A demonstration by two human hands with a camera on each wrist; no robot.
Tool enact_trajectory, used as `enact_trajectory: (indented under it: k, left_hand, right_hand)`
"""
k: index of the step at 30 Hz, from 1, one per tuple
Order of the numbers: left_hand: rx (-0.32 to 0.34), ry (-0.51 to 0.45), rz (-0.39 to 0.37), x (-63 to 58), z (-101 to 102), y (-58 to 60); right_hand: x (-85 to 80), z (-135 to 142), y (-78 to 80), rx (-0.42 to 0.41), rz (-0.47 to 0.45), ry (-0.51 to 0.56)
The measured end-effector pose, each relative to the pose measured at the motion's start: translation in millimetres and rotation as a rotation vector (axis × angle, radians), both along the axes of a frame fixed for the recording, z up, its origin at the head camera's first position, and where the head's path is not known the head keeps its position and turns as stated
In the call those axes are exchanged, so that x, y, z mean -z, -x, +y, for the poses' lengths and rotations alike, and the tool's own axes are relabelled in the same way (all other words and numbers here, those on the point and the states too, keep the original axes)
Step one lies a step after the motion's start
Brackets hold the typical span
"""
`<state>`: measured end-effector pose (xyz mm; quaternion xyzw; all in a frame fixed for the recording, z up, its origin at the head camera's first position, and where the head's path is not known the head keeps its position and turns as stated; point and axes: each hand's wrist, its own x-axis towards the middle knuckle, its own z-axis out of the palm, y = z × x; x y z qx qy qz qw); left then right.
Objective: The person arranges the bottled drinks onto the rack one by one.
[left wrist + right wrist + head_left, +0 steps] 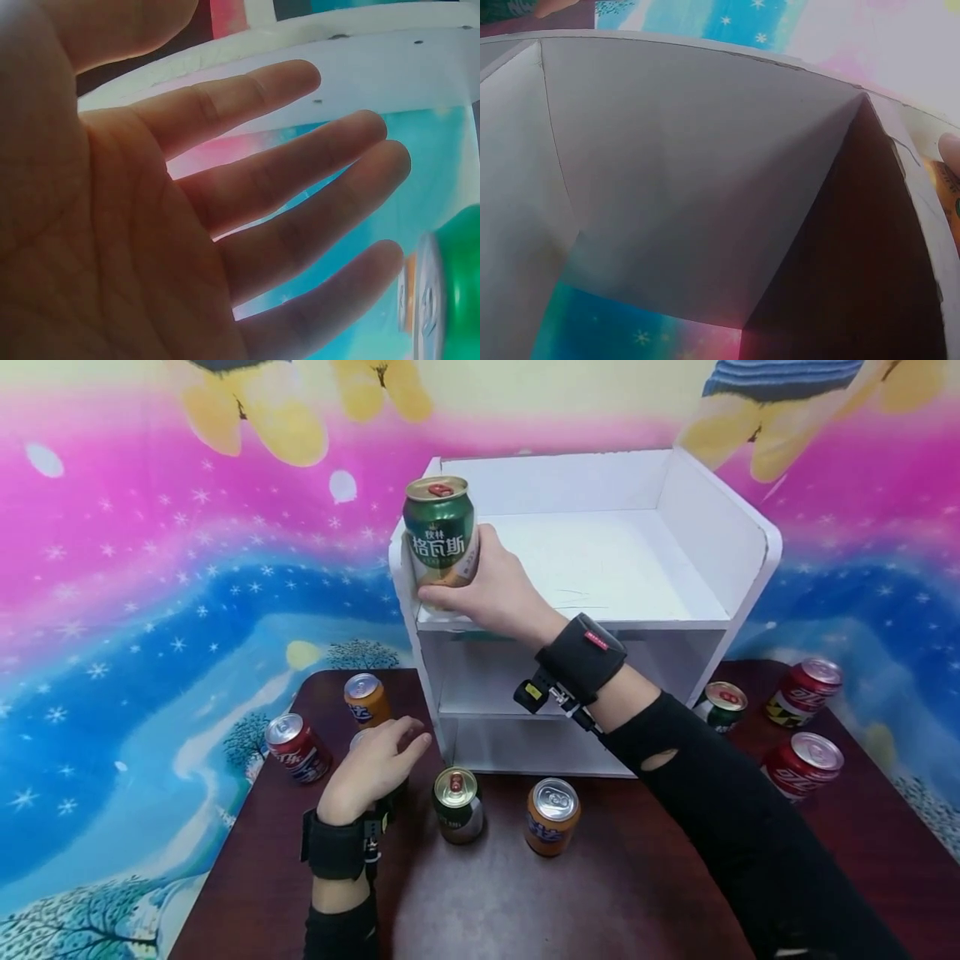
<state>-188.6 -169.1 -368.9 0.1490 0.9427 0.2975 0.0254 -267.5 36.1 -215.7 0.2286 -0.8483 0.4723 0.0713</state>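
Observation:
Up at the left end of the white shelf's point(600, 568) top board, my right hand point(498, 581) grips a green-and-gold drink can point(441, 531) upright, thumb across its lower front. In the right wrist view, only a fingertip point(951, 154) and a sliver of that can show at the right edge. My left hand point(375, 766) hovers over the table's left side with fingers loosely extended, holding nothing. It partly hides a can with a silver lid point(358, 739). In the left wrist view the fingers are spread, with a green can point(459, 289) beyond them.
Left on the dark table point(487, 910) stand a red can point(298, 747) and an orange can point(367, 700). Before the shelf are a green can point(459, 806) and another orange can point(553, 818). To the right stand a green can point(722, 706) and two red cans point(804, 693).

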Motion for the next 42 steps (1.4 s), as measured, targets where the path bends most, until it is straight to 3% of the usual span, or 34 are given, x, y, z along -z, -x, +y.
enact_trajectory:
  k: [8, 12, 16, 23, 28, 34, 39, 42]
  left_hand:
    - [-0.038, -0.021, -0.01, -6.6, -8, -3.8]
    - [-0.041, -0.02, -0.019, -8.1, -10, -6.3]
    - [-0.042, -0.01, -0.033, -5.3, -11, -7.6]
    - [-0.048, -0.002, -0.045, -1.7, -10, -6.5]
    - [-0.043, 0.001, -0.05, -2.0, -6, -4.6]
    - [-0.049, 0.01, -0.041, 2.2, -2, -4.6]
    - [-0.051, 0.018, -0.012, 6.5, 1, -3.5]
    - [-0.04, 0.021, 0.017, 9.1, 4, -1.3]
  right_hand:
    - [-2.8, 6, -9.1, 0.054, 0.021, -0.04]
    - [-5.5, 15, -20.3, 0.106, -0.011, -0.12]
    - [-6.7, 34, -31.3, 0.148, -0.038, -0.205]
    - [-5.9, 72, -51.5, 0.138, -0.008, -0.258]
    - [-0.3, 96, -67.8, 0.117, 0.088, -0.209]
    - [17.5, 126, -88.1, 0.1, 0.264, -0.213]
    - [39.1, 146, -99.5, 0.132, 0.432, -0.194]
    - [57.9, 160, -102.4, 0.114, 0.441, -0.237]
